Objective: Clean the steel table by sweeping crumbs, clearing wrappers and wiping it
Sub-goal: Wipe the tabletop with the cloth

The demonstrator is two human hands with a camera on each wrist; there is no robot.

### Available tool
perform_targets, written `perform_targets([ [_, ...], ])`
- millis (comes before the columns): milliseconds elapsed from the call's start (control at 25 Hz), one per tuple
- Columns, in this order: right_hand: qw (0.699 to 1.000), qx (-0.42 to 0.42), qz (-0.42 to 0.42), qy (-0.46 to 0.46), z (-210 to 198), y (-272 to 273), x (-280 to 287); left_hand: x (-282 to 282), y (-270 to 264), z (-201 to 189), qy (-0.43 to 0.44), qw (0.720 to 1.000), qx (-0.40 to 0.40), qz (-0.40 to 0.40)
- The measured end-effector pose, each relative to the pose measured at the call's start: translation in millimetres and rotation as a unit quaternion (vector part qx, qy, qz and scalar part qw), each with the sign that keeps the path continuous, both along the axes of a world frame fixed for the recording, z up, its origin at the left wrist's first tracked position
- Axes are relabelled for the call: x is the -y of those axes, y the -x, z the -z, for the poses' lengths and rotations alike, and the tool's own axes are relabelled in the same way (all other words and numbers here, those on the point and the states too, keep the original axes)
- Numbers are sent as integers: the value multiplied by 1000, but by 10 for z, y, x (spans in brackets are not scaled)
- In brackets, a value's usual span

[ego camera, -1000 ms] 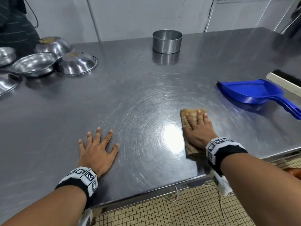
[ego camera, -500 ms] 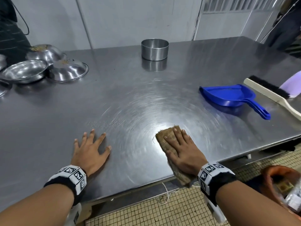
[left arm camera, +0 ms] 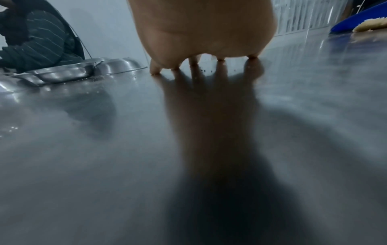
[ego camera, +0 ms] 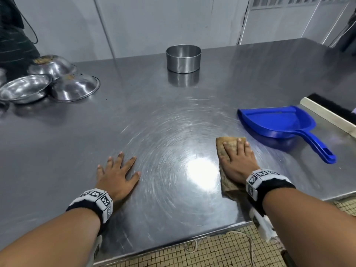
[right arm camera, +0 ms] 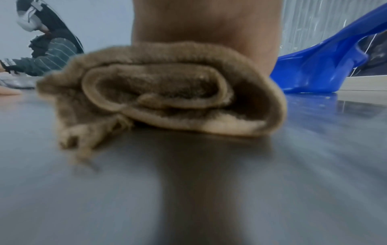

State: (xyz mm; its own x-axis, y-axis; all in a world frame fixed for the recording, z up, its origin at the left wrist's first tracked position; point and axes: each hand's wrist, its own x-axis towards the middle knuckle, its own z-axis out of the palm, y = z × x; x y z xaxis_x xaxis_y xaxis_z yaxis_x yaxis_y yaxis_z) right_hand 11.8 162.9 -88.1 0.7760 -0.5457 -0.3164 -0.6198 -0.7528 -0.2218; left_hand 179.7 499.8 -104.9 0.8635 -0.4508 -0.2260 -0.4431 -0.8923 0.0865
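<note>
The steel table (ego camera: pixel 173 105) fills the head view, with swirl marks round a bright glare near the front. My right hand (ego camera: pixel 238 157) lies flat with straight fingers on a folded brown cloth (ego camera: pixel 224 149), pressing it onto the table near the front right. In the right wrist view the cloth (right arm camera: pixel 159 92) shows as a rolled fold under my palm. My left hand (ego camera: pixel 117 170) rests flat on the bare steel at the front left, fingers spread and holding nothing; the left wrist view shows its fingertips (left arm camera: pixel 220 59) on the surface.
A blue dustpan (ego camera: pixel 277 122) lies just right of the cloth, a brush (ego camera: pixel 327 114) beyond it at the right edge. A round steel tin (ego camera: pixel 183 58) stands at the back centre. Several steel bowls (ego camera: pixel 48 81) sit at the back left, near a person's striped sleeve (left arm camera: pixel 41 46).
My right hand has swept the cloth to the right, from in front of the glare towards the dustpan. The left hand has stayed planted on the table.
</note>
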Motion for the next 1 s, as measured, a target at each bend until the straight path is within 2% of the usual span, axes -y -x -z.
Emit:
perform_targets([
  [160,1000,-5,-17,6,5,-441,-159,18,2,23,10,1000,-6,-16],
  [360,991,11,-130,-5,34,-686,-661,67,-36,40,2,1000,-7,-24],
  [520,973,24,-231,7,37,-506,-1077,80,-39,16,3,1000,-11,-22],
  [640,959,35,-280,21,43,-179,-1204,10,-91,-85,-14,1000,-10,13],
  [800,965,51,-253,40,98,63,-1132,-321,-327,-236,-25,998,16,60],
  [920,969,21,-229,94,200,-57,-987,-711,-646,-276,-17,999,22,31],
  [1000,978,5,-182,104,227,-221,-906,-940,-906,-282,-23,1000,7,10],
])
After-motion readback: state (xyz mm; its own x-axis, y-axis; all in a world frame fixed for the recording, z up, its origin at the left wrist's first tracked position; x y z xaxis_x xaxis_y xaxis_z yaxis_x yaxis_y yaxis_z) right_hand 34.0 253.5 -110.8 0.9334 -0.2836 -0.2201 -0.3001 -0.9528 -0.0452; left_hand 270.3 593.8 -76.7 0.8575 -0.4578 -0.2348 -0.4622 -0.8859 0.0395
